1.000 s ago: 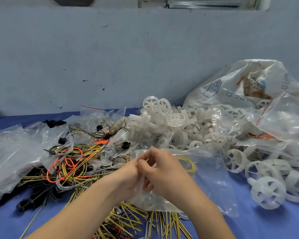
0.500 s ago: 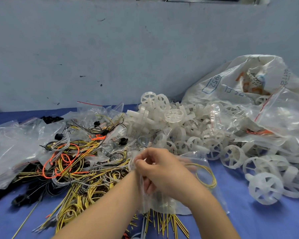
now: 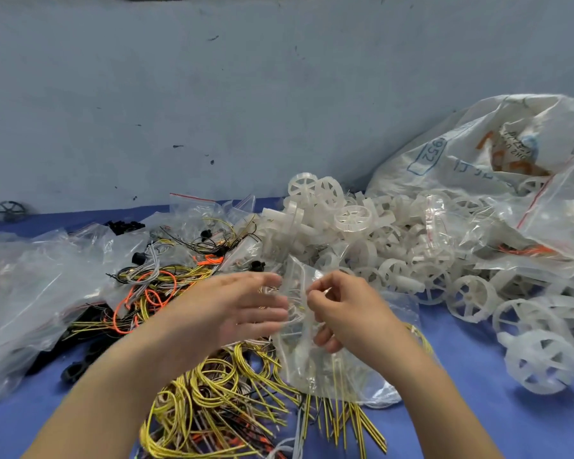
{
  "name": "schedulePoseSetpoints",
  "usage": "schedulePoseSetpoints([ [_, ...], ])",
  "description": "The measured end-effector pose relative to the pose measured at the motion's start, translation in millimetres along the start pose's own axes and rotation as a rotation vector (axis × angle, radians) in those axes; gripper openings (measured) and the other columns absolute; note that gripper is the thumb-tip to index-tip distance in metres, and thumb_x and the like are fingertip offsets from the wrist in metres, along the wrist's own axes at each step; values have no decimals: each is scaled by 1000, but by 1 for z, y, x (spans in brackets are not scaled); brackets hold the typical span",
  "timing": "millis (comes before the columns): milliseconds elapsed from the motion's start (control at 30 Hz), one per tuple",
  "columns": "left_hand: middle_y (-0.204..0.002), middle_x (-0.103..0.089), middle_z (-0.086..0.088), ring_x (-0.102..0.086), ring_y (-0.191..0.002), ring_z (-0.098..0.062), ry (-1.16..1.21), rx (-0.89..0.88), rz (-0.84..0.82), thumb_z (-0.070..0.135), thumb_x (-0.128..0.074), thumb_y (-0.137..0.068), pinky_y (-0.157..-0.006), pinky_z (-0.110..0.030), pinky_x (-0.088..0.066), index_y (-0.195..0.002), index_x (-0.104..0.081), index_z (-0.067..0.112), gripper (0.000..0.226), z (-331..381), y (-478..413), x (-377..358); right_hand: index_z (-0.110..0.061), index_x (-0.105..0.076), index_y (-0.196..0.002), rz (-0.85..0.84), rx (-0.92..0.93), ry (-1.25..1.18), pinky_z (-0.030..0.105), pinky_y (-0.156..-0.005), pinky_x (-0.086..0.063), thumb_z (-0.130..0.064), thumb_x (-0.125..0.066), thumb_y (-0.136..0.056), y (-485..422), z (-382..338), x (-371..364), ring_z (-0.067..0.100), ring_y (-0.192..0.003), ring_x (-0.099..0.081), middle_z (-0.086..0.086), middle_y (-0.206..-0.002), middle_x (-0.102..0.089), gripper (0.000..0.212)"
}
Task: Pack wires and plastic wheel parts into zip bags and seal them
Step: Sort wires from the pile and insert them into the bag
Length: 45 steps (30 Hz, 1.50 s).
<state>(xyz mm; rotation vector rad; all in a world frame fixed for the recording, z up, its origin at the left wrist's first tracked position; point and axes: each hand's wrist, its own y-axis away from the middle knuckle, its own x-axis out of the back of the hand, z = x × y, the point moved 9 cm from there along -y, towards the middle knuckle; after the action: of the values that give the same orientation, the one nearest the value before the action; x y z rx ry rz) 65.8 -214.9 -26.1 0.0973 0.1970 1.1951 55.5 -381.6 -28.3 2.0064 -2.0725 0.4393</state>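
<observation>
Clear plastic zip bag (image 3: 312, 346) sits upright at the centre of a blue counter (image 3: 461, 422), with white wheel parts and a few yellow wires showing faintly through it. The right hand (image 3: 348, 309) pinches the bag's top edge between thumb and curled fingers. The left hand (image 3: 242, 306) is just beside the bag, fingers straight and spread wide, blurred, its fingertips at the bag's upper left edge; I cannot tell whether they touch it.

Under and in front of the bag lies a tangle of yellow wires (image 3: 219, 402), stretching left into loops of orange wires (image 3: 140, 293) mixed with grey and black ones. Behind the hands rises a heap of white plastic wheels (image 3: 352, 226), spilling right toward a single large wheel (image 3: 540, 362) near the counter's edge. Empty clear bags (image 3: 30, 286) pile up on the left. A big crumpled white sack (image 3: 478, 150) with printed lettering leans against the pale blue wall (image 3: 212, 94) at the back right.
</observation>
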Motion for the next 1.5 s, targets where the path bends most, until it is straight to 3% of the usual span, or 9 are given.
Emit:
schedulePoseSetpoints([
  [133, -93, -74, -10, -72, -73, -18, -119, -203, 545, 18, -45, -102, -58, -26, -58, -105, -66, 13, 22, 6, 30, 98, -21, -59, -90, 7, 18, 146, 41, -59, -59, -27, -54, -97, 0, -4, -9, 14, -52, -67, 0, -76, -63, 10],
  [200, -89, -73, -8, -69, -64, -13, -213, -199, 615, 15, -46, -101, -53, -24, -57, -103, -66, 15, 20, -3, 33, 112, -23, -59, -89, 27, 25, 186, 44, -63, -59, -29, -53, -96, 1, -8, -9, 15, -54, -68, -2, -75, -63, 11],
  [433, -84, -71, 7, -65, -72, -10, -825, -330, 434, 33, -49, -98, -65, -33, -55, -101, -64, 36, 15, -3, 6, 59, -25, -58, -86, 209, 47, 199, 48, -66, -59, -30, -53, -95, 5, -14, 22, 16, -54, -67, -2, -72, -64, 11],
  [600, -87, -60, 21, -57, -66, 3, -1065, -386, 417, 30, -49, -99, -56, -17, -44, -110, -62, 32, 18, 2, -10, 35, -25, -58, -86, 211, 30, 162, 43, -64, -57, -30, -53, -95, 9, -11, 27, 13, -50, -66, -2, -67, -63, 11],
  [833, -120, -61, 8, -53, -113, -13, -1293, -307, 373, 26, -44, -101, -101, -39, -44, -126, -56, 27, 28, -11, -27, 29, -24, -59, -89, 212, -2, 154, 43, -66, -56, -30, -53, -95, 13, -6, 37, 11, -49, -65, -3, -67, -64, 11],
  [1033, -127, -55, 9, -49, -119, -10, -1299, -221, 272, 27, -46, -101, -103, -33, -42, -130, -53, 26, 30, -18, -20, 39, -24, -59, -89, 209, 10, 175, 42, -66, -56, -30, -52, -96, 12, -7, 37, 10, -51, -66, -2, -68, -64, 11],
  [1200, -109, -59, 22, -53, -104, 3, -1229, -258, 157, 29, -52, -99, -92, -21, -43, -111, -60, 37, 17, -12, -2, 34, -24, -59, -87, 190, 28, 167, 37, -60, -54, -30, -53, -95, 11, -7, 30, 11, -51, -65, -5, -68, -65, 12],
  [1333, -110, -54, 23, -47, -110, 2, -1290, -217, 69, 30, -51, -98, -98, -25, -41, -101, -55, 45, 15, -24, 7, 32, -25, -59, -85, 160, 34, 193, 38, -59, -54, -30, -53, -94, 10, -8, 22, 13, -51, -66, -3, -66, -64, 12],
  [1500, -112, -43, 22, -37, -112, -3, -1396, -247, 48, 27, -49, -99, -101, -31, -35, -118, -52, 49, 30, -34, 11, 30, -28, -56, -86, 116, 76, 306, 39, -61, -54, -33, -49, -96, 11, -14, 6, 15, -61, -66, -4, -73, -64, 13],
])
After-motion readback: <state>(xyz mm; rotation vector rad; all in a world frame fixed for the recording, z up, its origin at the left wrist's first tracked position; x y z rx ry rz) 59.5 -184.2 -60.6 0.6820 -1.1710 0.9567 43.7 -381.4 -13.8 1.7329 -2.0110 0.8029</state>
